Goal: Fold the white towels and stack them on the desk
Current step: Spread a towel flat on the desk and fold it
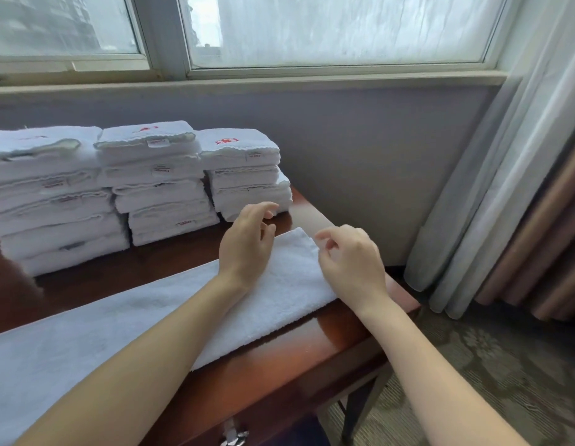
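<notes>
- The white towel (96, 342) is being recorded as a long, narrow strip lying flat and slantwise across the desk (315, 346). Its right end is near the desk's right edge.
- The left hand (247, 244) is being held over that right end, fingers loosely curved and spread, with nothing being gripped.
- The right hand (352, 262) is being held at the towel's end corner, fingers curled and thumb close to forefinger. Whether cloth is being pinched cannot be told.
- Risk: the end is being handled just beside the desk's corner. If it is being drawn rightward during the fold, cloth is likely being carried over the edge toward the carpet (505, 365).
- Risk: only one corner is being approached by the right hand. If the opposite corner is not being lifted level with it, a skewed fold is being produced and the layers are being pulled apart.
- Risk: the right stack (247, 175) is being judged near the left hand's fingertips, and a wide lift is likely causing it to be knocked.
- Risk: the middle stack (160, 185) is being noted as stepped, its upper towels offset from its lower ones. A further towel being set there is likely causing a slide, and the left stack (51, 194) beside it is then being disturbed.
</notes>
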The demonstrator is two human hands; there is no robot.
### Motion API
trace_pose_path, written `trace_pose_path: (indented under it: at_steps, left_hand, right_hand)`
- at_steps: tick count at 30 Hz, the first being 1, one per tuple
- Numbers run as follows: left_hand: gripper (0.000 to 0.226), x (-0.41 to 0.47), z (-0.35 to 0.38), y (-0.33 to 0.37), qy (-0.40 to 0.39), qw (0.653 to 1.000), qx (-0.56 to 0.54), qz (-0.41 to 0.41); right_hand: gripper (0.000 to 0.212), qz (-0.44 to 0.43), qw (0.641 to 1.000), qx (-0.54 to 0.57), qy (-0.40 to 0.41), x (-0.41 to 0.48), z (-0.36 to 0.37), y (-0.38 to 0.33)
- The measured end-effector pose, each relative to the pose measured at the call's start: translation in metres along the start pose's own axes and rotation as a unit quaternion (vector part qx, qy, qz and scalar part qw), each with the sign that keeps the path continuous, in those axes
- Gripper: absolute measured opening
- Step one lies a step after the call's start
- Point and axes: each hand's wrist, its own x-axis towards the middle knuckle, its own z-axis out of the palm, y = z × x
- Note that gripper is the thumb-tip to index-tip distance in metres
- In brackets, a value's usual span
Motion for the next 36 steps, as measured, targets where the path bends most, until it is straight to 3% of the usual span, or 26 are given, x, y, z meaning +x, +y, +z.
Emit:
trace_pose_path:
  at_steps: [6,13,22,36]
  left_hand:
    - [0.033,-0.014,-0.044,-0.014,0.013,0.998,-0.037,-0.051]
    - [0.019,-0.072,-0.157,-0.073,0.032,0.99,0.051,-0.124]
    - [0.017,-0.163,-0.276,-0.12,0.056,0.954,0.183,-0.231]
    - [0.017,-0.24,-0.374,-0.153,0.131,0.883,0.268,-0.362]
  right_hand:
    - [0.026,-0.09,0.988,0.08,-0.101,-0.006,0.029,-0.053]
    - [0.043,-0.184,0.941,0.038,-0.28,-0.02,0.082,-0.129]
    - [0.046,-0.323,0.882,0.053,-0.339,-0.062,0.147,-0.247]
    - [0.046,-0.434,0.823,0.093,-0.355,-0.121,0.195,-0.36]
